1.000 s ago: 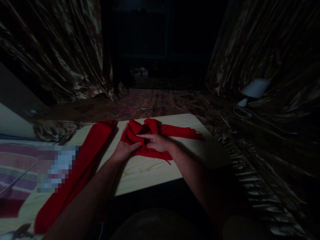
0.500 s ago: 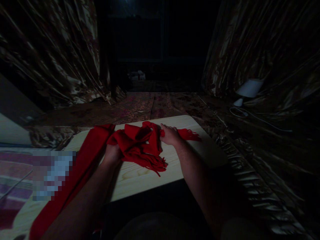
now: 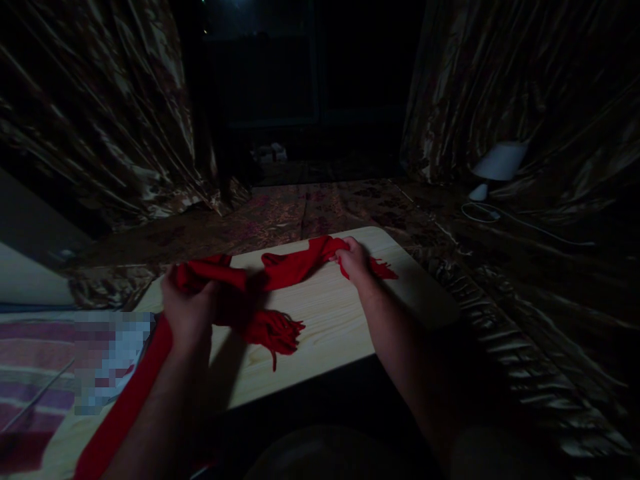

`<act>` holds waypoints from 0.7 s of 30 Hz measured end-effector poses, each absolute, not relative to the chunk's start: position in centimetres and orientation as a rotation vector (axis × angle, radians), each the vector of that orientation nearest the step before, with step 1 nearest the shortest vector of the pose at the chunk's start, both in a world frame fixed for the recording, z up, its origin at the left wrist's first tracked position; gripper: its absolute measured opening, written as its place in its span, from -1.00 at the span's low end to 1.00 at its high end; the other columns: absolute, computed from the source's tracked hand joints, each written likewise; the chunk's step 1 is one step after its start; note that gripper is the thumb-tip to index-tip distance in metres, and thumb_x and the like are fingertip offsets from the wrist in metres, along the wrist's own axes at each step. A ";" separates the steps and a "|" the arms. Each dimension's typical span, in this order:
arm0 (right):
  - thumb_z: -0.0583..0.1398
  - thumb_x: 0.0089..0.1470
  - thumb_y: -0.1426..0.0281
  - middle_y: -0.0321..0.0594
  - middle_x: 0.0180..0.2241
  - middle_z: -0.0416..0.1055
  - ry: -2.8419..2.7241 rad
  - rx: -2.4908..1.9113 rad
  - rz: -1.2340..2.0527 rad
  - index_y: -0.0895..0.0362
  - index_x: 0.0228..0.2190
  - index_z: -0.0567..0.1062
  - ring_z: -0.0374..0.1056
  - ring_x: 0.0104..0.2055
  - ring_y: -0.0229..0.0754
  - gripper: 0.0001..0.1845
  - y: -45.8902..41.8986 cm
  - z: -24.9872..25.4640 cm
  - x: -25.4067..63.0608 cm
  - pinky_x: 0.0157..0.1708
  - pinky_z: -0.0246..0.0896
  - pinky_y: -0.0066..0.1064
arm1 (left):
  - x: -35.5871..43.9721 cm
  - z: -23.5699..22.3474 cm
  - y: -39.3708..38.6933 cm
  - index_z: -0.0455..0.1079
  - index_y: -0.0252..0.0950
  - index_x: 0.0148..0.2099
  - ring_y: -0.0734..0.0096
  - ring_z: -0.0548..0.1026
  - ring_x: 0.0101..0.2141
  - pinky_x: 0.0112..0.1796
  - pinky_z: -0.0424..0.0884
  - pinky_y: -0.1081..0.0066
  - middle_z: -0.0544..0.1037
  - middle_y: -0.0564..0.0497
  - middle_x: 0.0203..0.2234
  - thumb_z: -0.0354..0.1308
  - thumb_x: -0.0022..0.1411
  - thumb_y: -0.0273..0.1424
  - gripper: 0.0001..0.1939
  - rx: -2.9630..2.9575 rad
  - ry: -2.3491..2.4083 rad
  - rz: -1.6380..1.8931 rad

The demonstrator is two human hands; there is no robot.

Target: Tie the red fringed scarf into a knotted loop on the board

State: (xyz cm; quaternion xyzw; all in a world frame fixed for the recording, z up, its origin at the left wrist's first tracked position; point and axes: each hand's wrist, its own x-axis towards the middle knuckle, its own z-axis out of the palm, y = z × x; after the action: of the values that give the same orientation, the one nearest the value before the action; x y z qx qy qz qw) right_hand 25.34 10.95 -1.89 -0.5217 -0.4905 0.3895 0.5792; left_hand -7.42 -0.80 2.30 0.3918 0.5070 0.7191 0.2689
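A red scarf [image 3: 295, 268] with fringed ends lies bunched across a pale wooden table [image 3: 320, 320]. My left hand [image 3: 187, 303] is closed around a fold of it at the table's left side, lifted a little above the top. Toward the far right corner, my right hand [image 3: 353, 259] pinches another part of the scarf. One fringed end hangs toward the table's near middle, and the other shows just beyond my right hand. A long strip of the scarf runs down the left edge, partly hidden under my left forearm.
To the left is a striped cloth [image 3: 35, 360], with a blurred-out patch [image 3: 113, 360] beside the table. A small white lamp [image 3: 500, 161] with a cord stands at the right. Patterned curtains [image 3: 135, 120] hang at both sides. The room is dark.
My left hand has moved left and up, carrying a fold of the scarf. The bunched middle is now stretched out between my hands, and my right hand has shifted slightly.
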 end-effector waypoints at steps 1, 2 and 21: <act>0.11 -0.19 0.48 -0.42 -0.54 0.40 -1.208 -1.185 0.914 0.10 -0.33 0.41 0.35 -0.50 -0.28 -0.73 10.6 -1.8 25.2 -0.51 0.19 -0.54 | -6.6 2.8 -1.0 0.31 -0.20 0.08 -0.02 0.30 0.21 0.07 0.43 0.20 0.41 -0.10 0.15 0.43 -0.19 -0.55 -0.27 1.177 1.500 2.026; 0.11 -0.22 0.49 -0.42 -0.53 0.40 -1.279 -1.164 0.918 0.10 -0.35 0.43 0.33 -0.50 -0.29 -0.73 10.3 -1.6 25.0 -0.50 0.18 -0.54 | -5.5 3.2 -1.2 0.35 -0.23 0.07 -0.09 0.18 0.29 0.16 0.34 0.15 0.34 -0.15 0.22 0.45 -0.24 -0.56 -0.24 1.319 1.590 2.049; 0.20 -0.08 0.37 -0.34 -0.59 0.48 -0.871 -0.954 1.307 0.10 -0.37 0.38 0.31 -0.66 -0.29 -0.85 9.4 0.1 24.7 -0.68 0.12 -0.53 | 1.4 3.2 3.5 0.41 -0.30 -0.28 0.46 0.41 -0.63 -0.60 0.35 0.50 0.53 0.05 -0.55 0.20 0.03 -0.43 -0.85 0.872 1.191 1.589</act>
State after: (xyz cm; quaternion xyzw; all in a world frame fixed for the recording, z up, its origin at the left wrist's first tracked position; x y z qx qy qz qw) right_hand 24.67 9.38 0.13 -0.4126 -0.3767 0.5653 0.6068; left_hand 1.41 3.47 3.21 0.3555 0.4853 0.6479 0.4673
